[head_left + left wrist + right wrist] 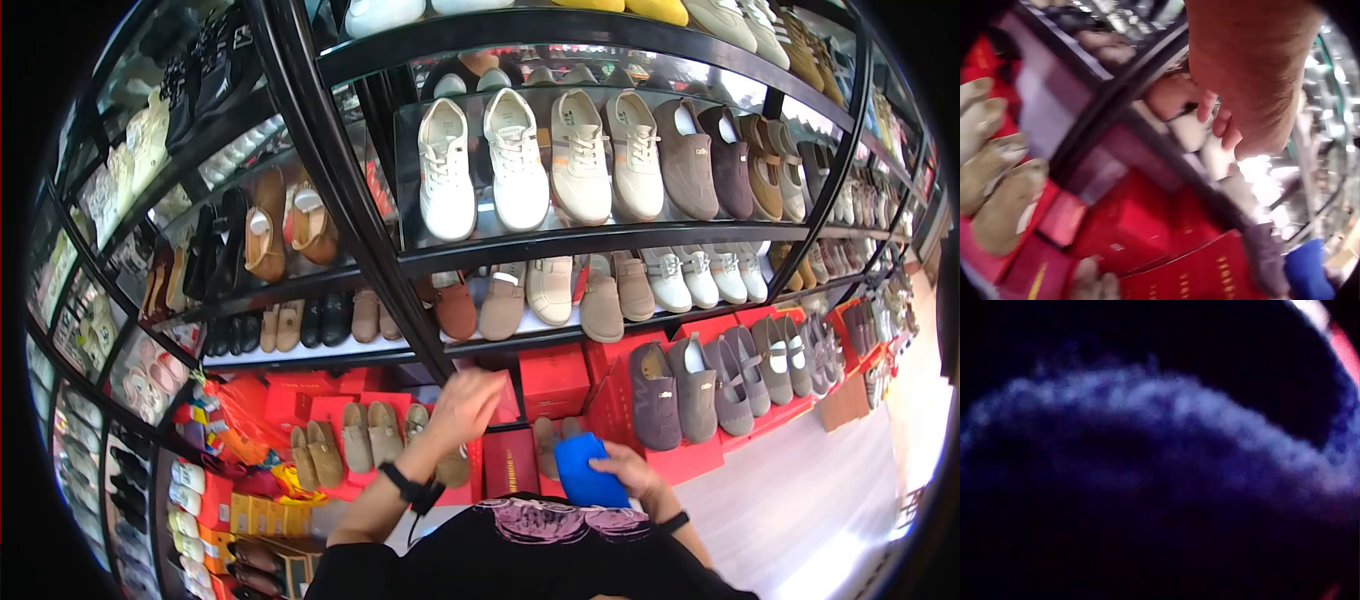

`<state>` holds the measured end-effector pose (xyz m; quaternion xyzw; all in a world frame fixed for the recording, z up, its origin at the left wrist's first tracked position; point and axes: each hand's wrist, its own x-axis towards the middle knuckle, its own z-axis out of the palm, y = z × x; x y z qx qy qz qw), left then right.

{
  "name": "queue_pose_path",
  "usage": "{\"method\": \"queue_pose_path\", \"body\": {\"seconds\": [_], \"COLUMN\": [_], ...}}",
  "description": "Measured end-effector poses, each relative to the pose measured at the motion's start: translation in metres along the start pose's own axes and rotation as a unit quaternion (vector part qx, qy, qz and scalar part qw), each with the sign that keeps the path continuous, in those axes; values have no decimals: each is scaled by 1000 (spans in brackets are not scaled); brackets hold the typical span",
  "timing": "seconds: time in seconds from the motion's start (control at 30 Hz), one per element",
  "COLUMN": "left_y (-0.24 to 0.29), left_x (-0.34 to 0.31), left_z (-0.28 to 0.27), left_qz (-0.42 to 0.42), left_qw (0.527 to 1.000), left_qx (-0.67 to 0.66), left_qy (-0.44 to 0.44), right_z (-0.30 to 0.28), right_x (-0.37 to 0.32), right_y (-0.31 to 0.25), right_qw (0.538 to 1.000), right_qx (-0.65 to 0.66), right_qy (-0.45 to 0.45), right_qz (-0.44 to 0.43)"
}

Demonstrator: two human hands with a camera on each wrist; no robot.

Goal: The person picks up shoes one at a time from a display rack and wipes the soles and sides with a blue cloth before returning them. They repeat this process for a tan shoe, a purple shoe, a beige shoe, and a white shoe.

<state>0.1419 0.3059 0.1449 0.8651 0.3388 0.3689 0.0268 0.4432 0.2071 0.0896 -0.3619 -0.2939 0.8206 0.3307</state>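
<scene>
A soft blue cloth point(583, 470) is gripped by my right hand point(628, 468), low in front of my body, with the thumb on its near side. Its fuzzy blue surface point(1135, 394) fills most of the right wrist view, dark and blurred. My left hand point(465, 405) is raised in front of the shelf post, its fingers loosely bent and holding nothing. In the left wrist view the left hand point(1247, 106) overlaps the lower shelf's shoes. White lace-up sneakers point(515, 160) stand on the shelf above, and beige slip-on shoes point(500, 305) on the one below.
Black shelf posts point(335, 170) and glass shelves full of shoes rise ahead and to the left. Red shoe boxes point(553, 378) are stacked under them, with grey shoes point(655, 395) on top at the right. Pale floor point(800, 500) lies at the lower right.
</scene>
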Motion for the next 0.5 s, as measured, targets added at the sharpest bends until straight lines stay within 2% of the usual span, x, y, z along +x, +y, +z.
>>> {"method": "queue_pose_path", "body": {"seconds": [0.03,0.07,0.1,0.13,0.17,0.2,0.23,0.27,0.3,0.33,0.4,0.43,0.47,0.5], "left_y": [-8,-12,-14,-25,-47,-55,-34,-12,-32,-20,3,12,10,31], "left_x": [-55,-106,-158,-223,-304,-365,-405,-395,-469,-459,-433,-429,-435,-454], "left_z": [23,43,63,86,114,132,117,96,124,119,115,110,123,106], "left_qz": [-110,-216,-414,-449,-467,-481,-651,-643,-443,-512,-533,-338,-368,-382], "left_qw": [988,963,877,856,813,697,620,532,627,588,630,719,744,732], "left_qx": [10,-63,-87,-88,-12,53,-63,9,24,10,68,146,143,140], "left_qy": [-108,-146,-227,-240,-348,-530,-432,-551,-640,-626,-561,-589,-539,-547], "right_z": [-4,-5,-3,0,-2,-5,-8,-10,-12,-6,-22,-35,-48,-42], "right_x": [-13,-25,-32,-38,-38,-36,-31,-24,-18,-13,11,30,41,47], "right_y": [13,20,24,26,26,27,28,26,26,22,39,51,67,68], "right_qw": [1000,999,998,996,994,993,988,981,964,959,938,904,866,826], "right_qx": [-3,-8,-30,-52,-97,-106,-146,-187,-263,-280,-341,-420,-493,-553], "right_qy": [21,40,57,72,55,50,25,-3,-6,-11,-41,-59,-78,-99], "right_qz": [1,3,-2,-5,3,16,36,52,44,46,50,45,42,43]}}
